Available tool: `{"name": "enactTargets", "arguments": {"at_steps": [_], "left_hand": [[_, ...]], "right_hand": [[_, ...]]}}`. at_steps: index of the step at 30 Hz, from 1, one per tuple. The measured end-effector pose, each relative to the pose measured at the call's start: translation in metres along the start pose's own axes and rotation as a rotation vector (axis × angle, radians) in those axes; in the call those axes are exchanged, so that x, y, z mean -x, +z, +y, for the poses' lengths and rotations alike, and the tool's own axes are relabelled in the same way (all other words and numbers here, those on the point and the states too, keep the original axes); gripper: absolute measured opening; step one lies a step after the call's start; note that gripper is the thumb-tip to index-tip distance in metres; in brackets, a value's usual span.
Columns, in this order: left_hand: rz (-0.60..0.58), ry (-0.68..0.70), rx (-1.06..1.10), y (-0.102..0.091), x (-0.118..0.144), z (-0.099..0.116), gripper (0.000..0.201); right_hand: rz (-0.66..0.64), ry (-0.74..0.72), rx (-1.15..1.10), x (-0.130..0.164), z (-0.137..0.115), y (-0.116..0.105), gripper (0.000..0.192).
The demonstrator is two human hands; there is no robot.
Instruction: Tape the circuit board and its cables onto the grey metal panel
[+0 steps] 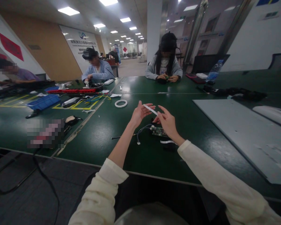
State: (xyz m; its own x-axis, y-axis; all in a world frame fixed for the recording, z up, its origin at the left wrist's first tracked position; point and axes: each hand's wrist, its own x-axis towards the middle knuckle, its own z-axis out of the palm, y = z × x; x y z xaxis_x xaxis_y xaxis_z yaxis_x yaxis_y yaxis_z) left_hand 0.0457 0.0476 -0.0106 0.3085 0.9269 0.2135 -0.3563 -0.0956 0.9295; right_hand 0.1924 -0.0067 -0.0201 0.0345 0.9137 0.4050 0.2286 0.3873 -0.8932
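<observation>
I hold the white strip above the tabletop, left hand and right hand pinching its ends; next, I judge, it needs steady lowering onto the circuit board just below.

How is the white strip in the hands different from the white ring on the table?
The white strip is straight and flat; the white ring is a round loop with a hole. The strip is held up between the left hand and right hand; the ring lies untouched on the green table, farther away. Both are white.
</observation>
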Motion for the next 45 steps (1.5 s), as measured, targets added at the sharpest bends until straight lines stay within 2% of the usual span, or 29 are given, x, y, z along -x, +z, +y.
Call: {"name": "enactTargets", "arguments": {"at_steps": [3, 10, 18, 24, 32, 37, 42, 45], "left_hand": [[0.037, 0.06, -0.053, 0.0, -0.001, -0.006, 0.039], [0.114, 0.134, -0.108, 0.002, -0.003, -0.007, 0.035], [0.12, 0.024, -0.114, 0.006, -0.001, -0.006, 0.031], [0.107, 0.035, -0.1, 0.009, 0.001, -0.001, 0.029], [0.101, 0.009, -0.034, 0.006, 0.003, 0.006, 0.029], [0.074, -0.014, -0.015, 0.006, 0.004, 0.006, 0.03], [0.003, 0.006, -0.052, 0.007, 0.005, 0.003, 0.028], [-0.009, 0.012, -0.064, 0.007, 0.004, 0.001, 0.028]], "right_hand": [[-0.026, 0.014, 0.016, 0.0, 0.0, 0.0, 0.054], [-0.118, 0.036, 0.029, 0.001, -0.002, 0.002, 0.036], [-0.123, 0.007, 0.088, -0.002, -0.003, 0.001, 0.031], [-0.148, 0.018, 0.066, -0.002, -0.004, -0.001, 0.028], [-0.204, 0.064, -0.036, -0.001, -0.002, 0.001, 0.044], [-0.224, 0.101, -0.09, -0.001, -0.001, 0.0, 0.063], [-0.32, 0.043, -0.064, -0.001, -0.003, 0.0, 0.04], [-0.307, 0.05, -0.028, 0.0, -0.005, 0.001, 0.037]]}}
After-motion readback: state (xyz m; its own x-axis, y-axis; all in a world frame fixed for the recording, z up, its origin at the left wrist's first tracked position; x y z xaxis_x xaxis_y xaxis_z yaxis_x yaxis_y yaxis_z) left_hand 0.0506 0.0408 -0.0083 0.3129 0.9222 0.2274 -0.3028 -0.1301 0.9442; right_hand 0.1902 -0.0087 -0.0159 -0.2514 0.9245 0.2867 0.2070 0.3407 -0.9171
